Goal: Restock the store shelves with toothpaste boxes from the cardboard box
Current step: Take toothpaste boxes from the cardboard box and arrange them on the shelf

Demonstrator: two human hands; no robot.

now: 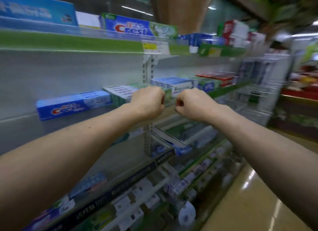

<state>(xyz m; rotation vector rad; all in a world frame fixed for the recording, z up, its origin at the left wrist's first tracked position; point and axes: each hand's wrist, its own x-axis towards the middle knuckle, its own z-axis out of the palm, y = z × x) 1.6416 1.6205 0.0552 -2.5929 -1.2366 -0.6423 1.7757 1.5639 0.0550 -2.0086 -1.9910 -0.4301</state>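
My left grip and right grip are raised in front of the middle shelf, near each other but apart. Right grip: fingers curled together, nothing visible inside. Left grip: fingers curled; contents cannot be determined. Toothpaste boxes lie on the middle shelf, with a blue toothpaste box at its left end.

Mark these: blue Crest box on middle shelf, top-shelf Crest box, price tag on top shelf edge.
blue Crest box (74,104): head view, front face
top-shelf Crest box (131,30): head view, logo
price tag (150,46): head view, yellow patch
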